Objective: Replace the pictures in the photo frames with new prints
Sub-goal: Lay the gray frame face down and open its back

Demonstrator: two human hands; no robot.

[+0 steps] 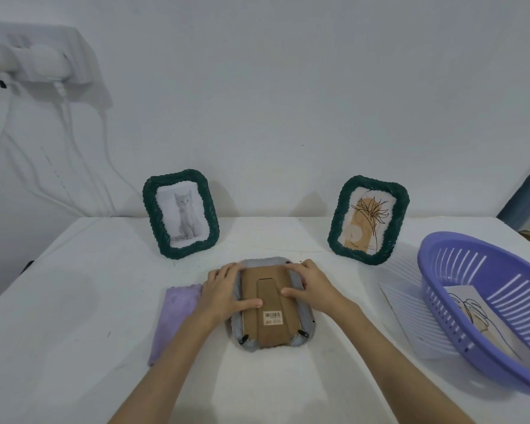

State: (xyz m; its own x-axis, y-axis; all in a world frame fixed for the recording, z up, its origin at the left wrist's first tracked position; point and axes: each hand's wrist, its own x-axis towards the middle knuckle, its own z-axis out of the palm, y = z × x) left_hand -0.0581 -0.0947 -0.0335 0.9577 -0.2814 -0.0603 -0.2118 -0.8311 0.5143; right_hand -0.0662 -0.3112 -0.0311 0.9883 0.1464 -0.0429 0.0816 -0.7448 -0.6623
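A grey woven photo frame lies face down on the white table, its brown cardboard back with a stand flap and barcode sticker facing up. My left hand rests on the frame's left side, thumb across the backing. On the right side lies my right hand, fingers flat on the backing's upper part. Two dark green woven frames stand at the back: one with a cat picture, one with a line-drawn plant print.
A purple cloth lies left of the grey frame. At the right, a purple slotted basket holds a print, and a white sheet lies beside it. White cables hang on the wall at the left.
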